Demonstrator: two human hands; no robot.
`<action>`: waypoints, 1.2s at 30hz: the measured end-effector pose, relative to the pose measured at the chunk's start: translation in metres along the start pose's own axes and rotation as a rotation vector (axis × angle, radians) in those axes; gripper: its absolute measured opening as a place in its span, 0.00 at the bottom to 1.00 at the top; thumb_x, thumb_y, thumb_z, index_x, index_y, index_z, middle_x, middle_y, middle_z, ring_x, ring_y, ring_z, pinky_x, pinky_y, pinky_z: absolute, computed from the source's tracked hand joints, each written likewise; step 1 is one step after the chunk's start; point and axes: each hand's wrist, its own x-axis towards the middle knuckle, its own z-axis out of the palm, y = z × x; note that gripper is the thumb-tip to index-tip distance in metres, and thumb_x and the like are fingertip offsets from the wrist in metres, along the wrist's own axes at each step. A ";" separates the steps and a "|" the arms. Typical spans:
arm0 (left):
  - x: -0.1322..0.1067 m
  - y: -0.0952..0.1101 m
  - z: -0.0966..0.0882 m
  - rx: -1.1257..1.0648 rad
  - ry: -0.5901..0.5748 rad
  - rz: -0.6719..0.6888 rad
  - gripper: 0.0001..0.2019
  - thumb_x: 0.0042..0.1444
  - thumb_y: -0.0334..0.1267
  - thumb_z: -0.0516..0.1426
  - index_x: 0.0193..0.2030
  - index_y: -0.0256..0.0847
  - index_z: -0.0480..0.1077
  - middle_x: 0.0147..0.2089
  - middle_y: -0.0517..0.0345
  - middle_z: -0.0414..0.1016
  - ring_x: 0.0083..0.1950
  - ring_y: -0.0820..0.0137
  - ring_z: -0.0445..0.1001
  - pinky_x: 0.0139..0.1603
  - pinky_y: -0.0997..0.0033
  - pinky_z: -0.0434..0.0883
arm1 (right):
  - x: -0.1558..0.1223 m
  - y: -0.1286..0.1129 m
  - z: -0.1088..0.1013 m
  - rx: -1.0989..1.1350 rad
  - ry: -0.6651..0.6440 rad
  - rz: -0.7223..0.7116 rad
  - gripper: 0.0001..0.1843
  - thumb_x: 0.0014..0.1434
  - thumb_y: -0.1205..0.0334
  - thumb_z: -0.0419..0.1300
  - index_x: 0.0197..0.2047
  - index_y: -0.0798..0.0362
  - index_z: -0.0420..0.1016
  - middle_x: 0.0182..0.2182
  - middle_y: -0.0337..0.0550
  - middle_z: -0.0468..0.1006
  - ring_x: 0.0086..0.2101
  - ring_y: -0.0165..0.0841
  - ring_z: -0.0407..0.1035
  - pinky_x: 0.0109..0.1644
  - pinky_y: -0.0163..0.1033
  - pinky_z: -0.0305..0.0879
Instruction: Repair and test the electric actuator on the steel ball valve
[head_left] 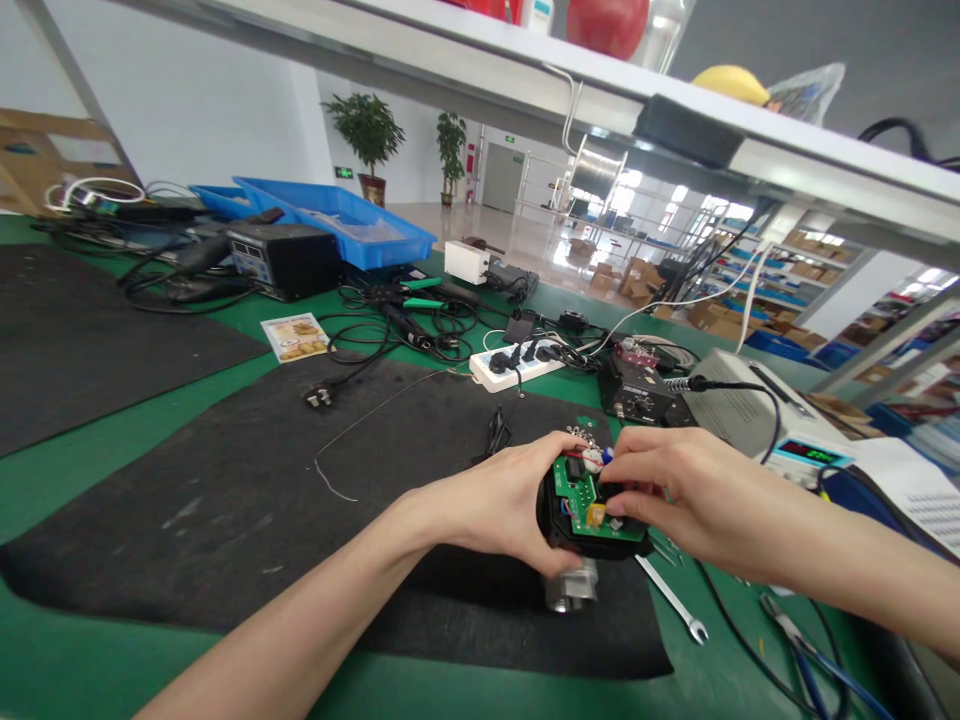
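A black housing [551, 515] with a green circuit board [581, 505] in its open top is tilted toward me over the black mat [420, 610]. Below it sticks out a silver metal fitting [574, 588]. My left hand [502, 500] is wrapped round the left side of the housing, thumb under the near edge. Over the right part of the board, my right hand [660, 490] has its thumb and fingertips pinched together among the components. Whatever lies between those fingertips is hidden. A yellow component [596, 515] shows beside the right thumb.
Right of the mat lie a wrench [675, 600] and blue-handled pliers [802, 650]. Behind are a white power strip [517, 365], a black soldering station [637, 385] and an instrument with a lit display [810, 452]. Blue trays [360, 230] stand farther back; a shelf [465, 50] crosses overhead.
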 end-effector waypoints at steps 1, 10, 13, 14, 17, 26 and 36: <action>0.000 0.000 0.000 -0.007 -0.001 0.003 0.47 0.41 0.43 0.74 0.67 0.45 0.59 0.63 0.53 0.71 0.60 0.56 0.74 0.61 0.62 0.71 | 0.000 0.000 -0.001 0.005 -0.005 -0.011 0.09 0.69 0.68 0.59 0.44 0.49 0.82 0.37 0.38 0.77 0.38 0.31 0.71 0.40 0.36 0.61; -0.001 -0.004 0.001 -0.049 -0.002 0.015 0.45 0.42 0.41 0.74 0.66 0.46 0.59 0.63 0.55 0.71 0.60 0.59 0.73 0.61 0.63 0.70 | 0.005 -0.002 -0.006 0.019 -0.042 0.012 0.11 0.66 0.68 0.63 0.46 0.46 0.84 0.39 0.38 0.78 0.38 0.32 0.73 0.42 0.37 0.63; 0.000 -0.005 0.000 -0.069 0.006 -0.002 0.45 0.42 0.41 0.74 0.66 0.45 0.60 0.64 0.53 0.70 0.61 0.57 0.72 0.64 0.60 0.69 | 0.001 0.004 -0.002 0.102 0.027 0.103 0.08 0.66 0.60 0.64 0.47 0.43 0.83 0.38 0.36 0.79 0.36 0.31 0.73 0.40 0.37 0.65; 0.002 -0.007 -0.001 -0.097 0.011 -0.028 0.45 0.42 0.42 0.75 0.66 0.45 0.60 0.64 0.52 0.70 0.61 0.56 0.72 0.65 0.58 0.68 | 0.000 0.008 0.000 0.151 0.064 0.139 0.08 0.66 0.57 0.65 0.48 0.42 0.83 0.39 0.35 0.79 0.36 0.31 0.74 0.40 0.37 0.66; 0.014 -0.019 -0.003 -0.243 0.042 -0.118 0.44 0.42 0.44 0.75 0.65 0.44 0.63 0.64 0.50 0.70 0.63 0.53 0.71 0.66 0.54 0.67 | -0.005 0.022 0.006 0.346 0.204 0.213 0.15 0.64 0.48 0.66 0.52 0.42 0.81 0.45 0.37 0.81 0.42 0.34 0.76 0.46 0.39 0.71; 0.043 -0.059 0.001 -0.478 0.086 -0.183 0.35 0.55 0.46 0.70 0.64 0.39 0.63 0.62 0.45 0.73 0.61 0.55 0.74 0.62 0.54 0.72 | 0.005 0.048 0.049 0.669 0.582 0.384 0.22 0.64 0.44 0.65 0.55 0.48 0.80 0.51 0.43 0.82 0.50 0.41 0.76 0.57 0.46 0.72; 0.035 -0.052 0.000 -0.469 0.067 -0.161 0.38 0.52 0.42 0.71 0.66 0.42 0.61 0.65 0.48 0.70 0.65 0.55 0.70 0.66 0.56 0.69 | 0.006 0.054 0.086 0.893 0.649 0.355 0.27 0.61 0.46 0.69 0.60 0.45 0.74 0.59 0.44 0.77 0.57 0.42 0.72 0.64 0.48 0.70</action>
